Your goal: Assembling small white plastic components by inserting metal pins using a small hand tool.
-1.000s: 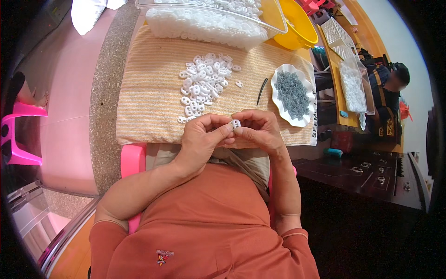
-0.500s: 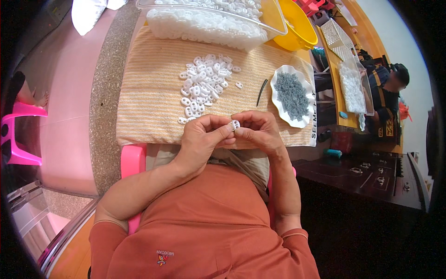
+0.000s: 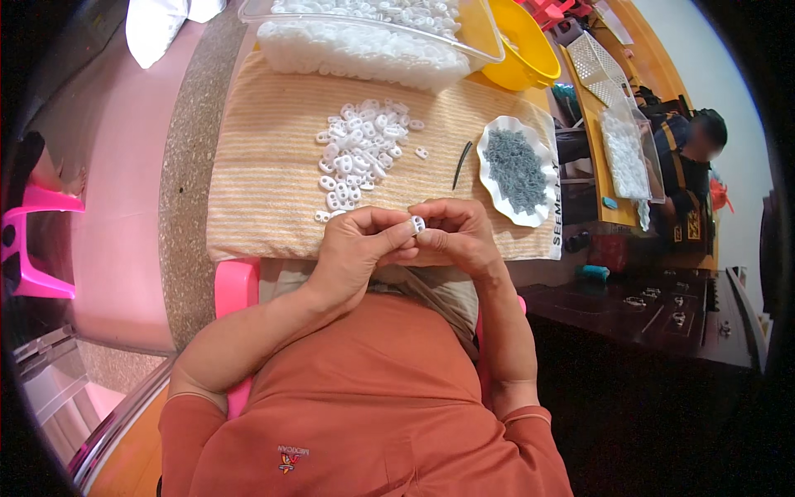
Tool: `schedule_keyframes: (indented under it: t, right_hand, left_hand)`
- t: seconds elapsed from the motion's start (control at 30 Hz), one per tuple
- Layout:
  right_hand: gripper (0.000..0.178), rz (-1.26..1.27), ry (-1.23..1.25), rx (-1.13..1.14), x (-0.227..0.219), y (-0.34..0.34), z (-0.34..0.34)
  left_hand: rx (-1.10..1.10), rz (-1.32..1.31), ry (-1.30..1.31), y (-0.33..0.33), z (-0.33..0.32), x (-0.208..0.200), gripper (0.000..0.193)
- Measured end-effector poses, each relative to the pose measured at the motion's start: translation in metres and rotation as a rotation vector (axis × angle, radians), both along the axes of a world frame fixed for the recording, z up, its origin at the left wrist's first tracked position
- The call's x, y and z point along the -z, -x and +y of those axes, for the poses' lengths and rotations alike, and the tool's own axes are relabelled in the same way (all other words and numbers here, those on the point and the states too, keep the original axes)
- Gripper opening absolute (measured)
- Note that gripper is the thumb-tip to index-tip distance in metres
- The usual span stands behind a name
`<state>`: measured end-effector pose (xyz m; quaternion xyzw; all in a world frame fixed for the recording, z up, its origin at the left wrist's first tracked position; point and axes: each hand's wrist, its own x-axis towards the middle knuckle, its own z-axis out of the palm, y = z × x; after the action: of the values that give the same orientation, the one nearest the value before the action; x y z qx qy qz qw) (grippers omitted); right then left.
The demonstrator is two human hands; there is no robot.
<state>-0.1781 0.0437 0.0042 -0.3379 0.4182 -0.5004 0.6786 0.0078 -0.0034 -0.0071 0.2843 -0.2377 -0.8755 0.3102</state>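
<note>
A small white plastic piece with two holes point(image 3: 418, 224) is pinched just past the front edge of the towel-covered table. The thumb and fingers of my left hand point(image 3: 368, 243) are closed on its left side. From the right, my right hand point(image 3: 460, 238) has thumb and forefinger pressed on the same piece; whether its fingertips also hold something smaller is hidden. Beyond my left hand lies a loose pile of similar white pieces point(image 3: 358, 149). One white piece point(image 3: 421, 153) sits apart, right of the pile.
A scalloped white plate point(image 3: 489, 182) of small grey parts point(image 3: 517, 170) is at right, beside a thin dark stick point(image 3: 461, 166). A clear bin point(image 3: 364, 56) full of white pieces and a yellow basin point(image 3: 530, 70) stand behind. A person point(image 3: 683, 153) is at far right.
Both hands stay together on the white piece, with barely any finger movement. The whole view has shifted very slightly.
</note>
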Motion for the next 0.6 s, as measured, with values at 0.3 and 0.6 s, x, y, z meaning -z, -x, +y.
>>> schedule_keyframes:
  t: [0.3, 0.6]
  right_hand:
    - [0.030, 0.018, 0.087, -0.019, 0.0053, 0.0028, -0.0001]
    - [0.031, 0.096, 0.144, -0.005, 0.0071, 0.0039, 0.0035]
  left_hand:
    - [0.055, 0.056, -0.053, -0.0009, -0.0040, -0.0016, 0.011]
    - [0.139, 0.151, -0.099, -0.0013, -0.0056, -0.0031, 0.015]
